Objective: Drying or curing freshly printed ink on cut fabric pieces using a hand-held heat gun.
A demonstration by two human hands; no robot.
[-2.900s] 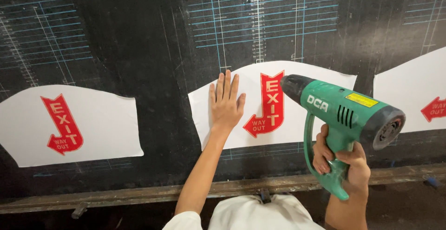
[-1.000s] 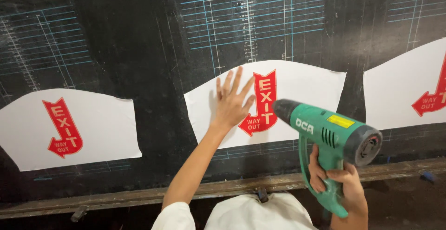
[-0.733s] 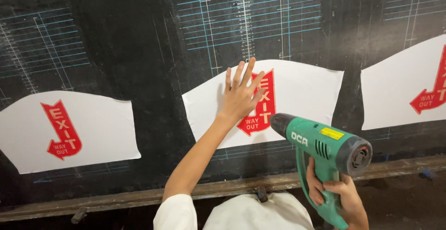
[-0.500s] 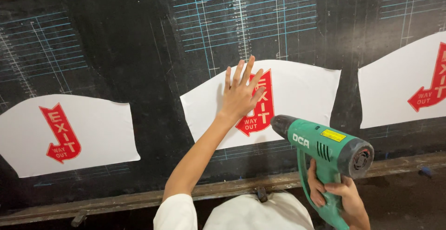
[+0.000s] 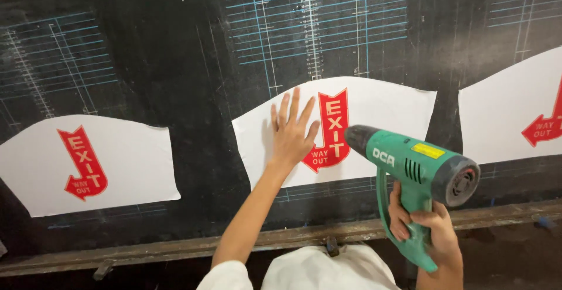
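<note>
At frame centre the white sheet point(image 5: 374, 132) with its red arrow point(image 5: 329, 130) lies on the black board point(image 5: 175, 61) — your left hand point(image 5: 293, 135) presses it, fingers spread flat. Lower right, your right hand point(image 5: 424, 225) is clenched round the green heat gun point(image 5: 413, 170) — nozzle beside the arrow.

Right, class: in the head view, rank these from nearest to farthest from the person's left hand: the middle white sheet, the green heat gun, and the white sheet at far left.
1. Middle white sheet: the left hand lies flat on it, just left of its red arrow.
2. Green heat gun: to the hand's right, held in the right hand.
3. Far-left white sheet: well off to the left on the dark board.
</note>
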